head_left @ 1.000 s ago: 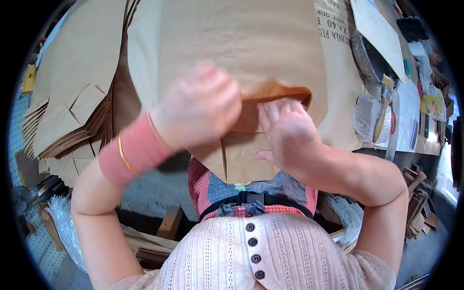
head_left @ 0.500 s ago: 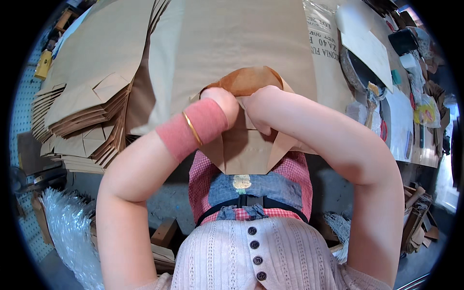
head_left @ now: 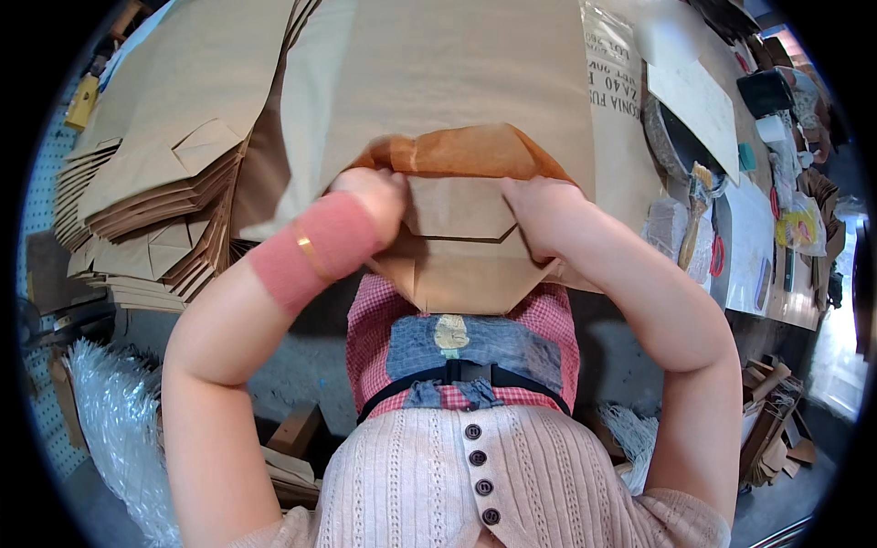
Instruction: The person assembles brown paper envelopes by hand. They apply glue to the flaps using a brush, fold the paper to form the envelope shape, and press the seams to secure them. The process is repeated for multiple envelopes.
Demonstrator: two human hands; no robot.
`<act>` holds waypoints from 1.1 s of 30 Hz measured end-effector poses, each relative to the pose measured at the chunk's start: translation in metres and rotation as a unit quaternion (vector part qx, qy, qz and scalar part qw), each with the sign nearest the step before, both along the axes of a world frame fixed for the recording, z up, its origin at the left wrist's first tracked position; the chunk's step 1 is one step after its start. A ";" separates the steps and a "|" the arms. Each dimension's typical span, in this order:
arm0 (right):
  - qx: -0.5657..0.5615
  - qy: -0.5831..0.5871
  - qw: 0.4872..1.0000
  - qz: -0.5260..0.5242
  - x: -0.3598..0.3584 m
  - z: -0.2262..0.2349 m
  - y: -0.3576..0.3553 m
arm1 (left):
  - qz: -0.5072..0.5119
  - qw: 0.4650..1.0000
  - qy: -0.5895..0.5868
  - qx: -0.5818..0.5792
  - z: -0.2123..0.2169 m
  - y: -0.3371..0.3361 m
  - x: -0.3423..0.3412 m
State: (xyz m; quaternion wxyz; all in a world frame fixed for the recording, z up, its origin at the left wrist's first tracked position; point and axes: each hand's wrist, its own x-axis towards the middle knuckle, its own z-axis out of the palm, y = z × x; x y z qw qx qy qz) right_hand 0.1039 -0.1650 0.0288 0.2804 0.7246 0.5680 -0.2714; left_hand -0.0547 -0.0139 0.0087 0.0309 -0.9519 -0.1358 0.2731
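In front of my waist, at the near edge of the work surface, lies the end of a large brown paper bag [head_left: 461, 288]. Its end is spread into a wide mouth, with orange-brown paper showing inside and flaps folded at angles. My left hand [head_left: 373, 194], below a pink wristband and a gold bangle, is closed on the left side of the mouth. On the opposite side my right hand [head_left: 548, 212] grips the paper, thumb toward the middle. Some fingertips of both hands are hidden by the folds.
Stacked folded paper bags [head_left: 174, 173] stand at the left. To the right are a dark basin [head_left: 665, 137], a white board [head_left: 699, 114], a brush [head_left: 698, 205] and red-handled scissors [head_left: 717, 257]. Clear plastic strands [head_left: 119, 429] hang at lower left.
Both hands have moved apart, left hand leftward and right hand rightward. The bag's mouth has widened between them, and its folded flap now shows.
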 end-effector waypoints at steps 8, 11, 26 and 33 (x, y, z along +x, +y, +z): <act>0.106 -0.023 0.991 -0.082 0.037 0.003 -0.025 | 0.064 0.983 -0.112 -0.130 0.020 0.019 0.008; 0.178 0.155 0.970 -0.059 0.040 0.010 -0.046 | -0.014 0.949 -0.206 -0.238 0.009 0.027 0.002; 0.532 -0.187 0.817 -0.120 0.130 0.037 -0.242 | -0.006 0.998 -0.067 -0.014 0.055 -0.032 -0.024; 0.633 -0.016 0.627 -0.454 0.206 0.044 -0.174 | 0.026 0.991 -0.122 0.040 0.049 -0.040 -0.042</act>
